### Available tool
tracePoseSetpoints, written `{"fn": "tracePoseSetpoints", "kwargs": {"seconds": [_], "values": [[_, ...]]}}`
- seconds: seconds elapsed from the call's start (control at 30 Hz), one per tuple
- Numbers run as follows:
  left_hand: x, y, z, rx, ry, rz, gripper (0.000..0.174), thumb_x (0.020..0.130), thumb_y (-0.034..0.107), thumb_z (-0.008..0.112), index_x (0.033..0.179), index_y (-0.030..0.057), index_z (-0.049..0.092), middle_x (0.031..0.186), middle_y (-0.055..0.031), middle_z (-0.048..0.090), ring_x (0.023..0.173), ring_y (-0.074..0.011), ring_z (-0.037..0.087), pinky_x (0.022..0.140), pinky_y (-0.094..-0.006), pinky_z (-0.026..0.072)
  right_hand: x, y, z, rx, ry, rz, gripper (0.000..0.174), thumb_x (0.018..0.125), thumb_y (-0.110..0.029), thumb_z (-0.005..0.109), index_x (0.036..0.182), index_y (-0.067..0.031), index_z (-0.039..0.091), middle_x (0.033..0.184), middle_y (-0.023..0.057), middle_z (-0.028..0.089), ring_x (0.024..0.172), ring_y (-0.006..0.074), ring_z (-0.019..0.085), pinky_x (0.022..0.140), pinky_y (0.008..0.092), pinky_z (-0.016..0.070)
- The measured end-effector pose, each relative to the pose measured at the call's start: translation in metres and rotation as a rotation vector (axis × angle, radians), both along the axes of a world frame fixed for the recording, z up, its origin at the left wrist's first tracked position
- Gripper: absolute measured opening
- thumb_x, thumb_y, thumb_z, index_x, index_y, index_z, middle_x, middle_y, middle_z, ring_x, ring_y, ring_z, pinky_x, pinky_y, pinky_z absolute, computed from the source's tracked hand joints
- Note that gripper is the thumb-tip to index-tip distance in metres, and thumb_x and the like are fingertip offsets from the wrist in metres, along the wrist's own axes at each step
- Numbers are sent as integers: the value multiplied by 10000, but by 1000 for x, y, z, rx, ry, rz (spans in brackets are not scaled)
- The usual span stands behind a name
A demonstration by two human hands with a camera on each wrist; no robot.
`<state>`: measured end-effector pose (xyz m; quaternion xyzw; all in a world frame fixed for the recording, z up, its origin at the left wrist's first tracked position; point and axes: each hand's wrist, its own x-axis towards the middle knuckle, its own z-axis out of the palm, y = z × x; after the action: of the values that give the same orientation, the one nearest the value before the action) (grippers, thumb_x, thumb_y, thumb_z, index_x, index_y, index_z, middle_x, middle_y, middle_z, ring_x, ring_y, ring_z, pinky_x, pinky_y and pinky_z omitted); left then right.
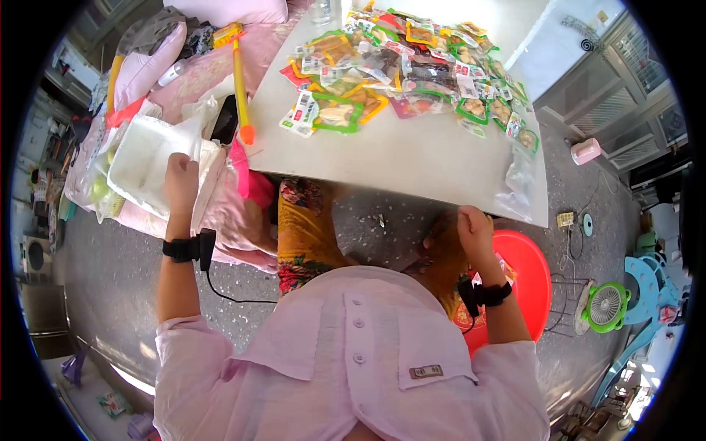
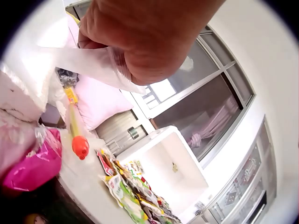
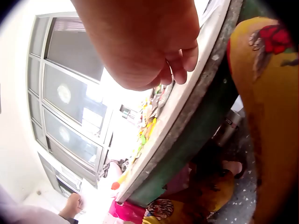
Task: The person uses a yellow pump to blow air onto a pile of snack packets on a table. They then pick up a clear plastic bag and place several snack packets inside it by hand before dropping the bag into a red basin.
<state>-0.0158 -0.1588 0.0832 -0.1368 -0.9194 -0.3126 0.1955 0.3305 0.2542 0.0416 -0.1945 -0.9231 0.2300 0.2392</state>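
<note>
My left hand (image 1: pixel 182 184) grips the edge of a translucent plastic bag (image 2: pixel 100 65), which stretches out from the curled fingers in the left wrist view. In the head view that hand is at the right side of a white foam box (image 1: pixel 149 158) on the pink bed. My right hand (image 1: pixel 476 231) hangs just off the table's front edge with its fingers loosely curled, and nothing shows in it. A clear plastic bag (image 1: pixel 519 180) lies on the table close by. Many colourful sealed food packets (image 1: pixel 412 73) are heaped across the far part of the table (image 1: pixel 331 158).
A yellow tube with an orange tip (image 1: pixel 241 95) and a black phone (image 1: pixel 225 120) lie left of the packets. Below the table's right corner stands a red basin (image 1: pixel 531 275) with packets inside. A green fan (image 1: pixel 607 306) is on the floor to the right.
</note>
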Motion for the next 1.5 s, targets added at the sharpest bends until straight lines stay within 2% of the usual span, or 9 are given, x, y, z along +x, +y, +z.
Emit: {"fn": "tracePoseSetpoints", "kwargs": {"seconds": [0.07, 0.2, 0.37, 0.5, 0.7, 0.9, 1.2, 1.37, 1.5], "values": [[22, 41, 2, 152, 79, -162, 175, 664, 34, 517, 834, -2, 499, 648, -92, 477, 586, -180, 460, 571, -282, 397, -19, -5, 9, -179, 2, 15, 110, 731, -25, 501, 838, -20, 524, 790, 125, 553, 667, 243, 546, 615, 311, 432], [51, 109, -17, 161, -108, -271, 248, 685, 57, 510, 922, -17, 517, 612, -90, 472, 544, -183, 453, 533, -298, 392, -74, -7, 15, -401, 126, 166, 113, 760, -49, 503, 869, -19, 515, 767, 108, 547, 687, 185, 550, 599, 268, 437], [54, 161, -54, 117, -291, -296, 225, 710, 124, 473, 894, 5, 525, 743, -177, 555, 699, -310, 544, 637, -376, 430, -157, -3, 4, -272, 209, 287, 174, 748, -83, 505, 911, -21, 505, 831, 144, 552, 752, 259, 553, 653, 315, 442], [60, 177, -72, -48, -250, -268, 244, 731, 148, 441, 917, 14, 524, 824, -188, 560, 779, -338, 534, 690, -401, 426, -215, -10, -3, -221, -7, 282, 273, 713, -124, 505, 963, -17, 483, 846, 192, 543, 826, 335, 522, 714, 361, 426], [62, 175, -75, -44, -244, -278, 227, 737, 143, 437, 906, 19, 525, 856, -191, 551, 805, -348, 520, 708, -414, 421, -277, -44, -15, 127, 224, 164, 390, 663, -168, 556, 1013, -21, 466, 1031, 189, 489, 958, 350, 474, 757, 402, 411], [65, 176, -74, -8, -225, -265, 210, 735, 141, 441, 886, 19, 523, 842, -190, 550, 788, -352, 519, 694, -416, 423, -294, -56, -5, 276, -332, 123, 513, 617, -245, 614, 1070, -54, 463, 1123, 179, 439, 1059, 335, 417, 799, 393, 408], [64, 179, -74, -67, -213, -265, 191, 727, 143, 453, 863, 29, 525, 839, -178, 553, 789, -338, 524, 683, -414, 425, -251, -38, -9, -334, -191, 194, 506, 592, -232, 643, 1020, -7, 493, 932, 180, 549, 881, 335, 530, 719, 367, 432], [69, 185, -63, -188, -232, -361, 173, 725, 148, 442, 832, 30, 509, 796, -174, 561, 769, -326, 535, 665, -414, 426, -221, -14, -35, -792, -209, 324, 384, 615, -195, 644, 914, 14, 523, 843, 125, 563, 762, 241, 552, 625, 322, 430], [89, 203, -58, -234, -255, -433, 157, 724, 152, 436, 816, 35, 488, 752, -166, 567, 738, -327, 541, 646, -420, 424, -175, -9, -19, -1149, -256, 157, 269, 666, -154, 616, 859, 7, 521, 788, 77, 550, 662, 150, 542, 531, 265, 425]]}}
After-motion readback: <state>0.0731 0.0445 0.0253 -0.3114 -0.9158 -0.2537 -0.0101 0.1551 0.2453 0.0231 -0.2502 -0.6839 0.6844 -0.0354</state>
